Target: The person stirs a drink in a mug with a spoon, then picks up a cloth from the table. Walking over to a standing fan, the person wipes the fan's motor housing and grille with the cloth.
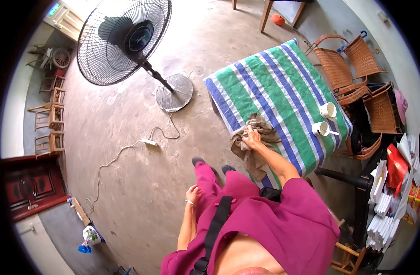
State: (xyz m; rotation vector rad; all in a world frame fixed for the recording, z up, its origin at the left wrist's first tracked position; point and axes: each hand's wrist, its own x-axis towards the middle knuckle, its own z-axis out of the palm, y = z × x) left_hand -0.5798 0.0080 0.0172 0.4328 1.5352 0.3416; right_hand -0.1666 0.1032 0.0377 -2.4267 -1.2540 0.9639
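My right hand [252,137] is closed on a crumpled grey-brown rag [259,124], pressing it on the left part of a table covered by a green, blue and white striped cloth [283,82]. One end of the rag hangs over the near edge. Down by my thigh, my left hand [192,194] hangs with its fingers curled in, and nothing shows in it. Two white cups [328,110] stand near the table's right edge; the nearer cup [320,129] has a white spoon or handle sticking out.
A black standing fan [139,39] rises left of the table, its cord running to a power strip [149,142] on the floor. Wicker chairs [331,64] crowd the right side. Wooden chairs [56,114] line the left wall. Stacked papers [384,215] lie at the lower right.
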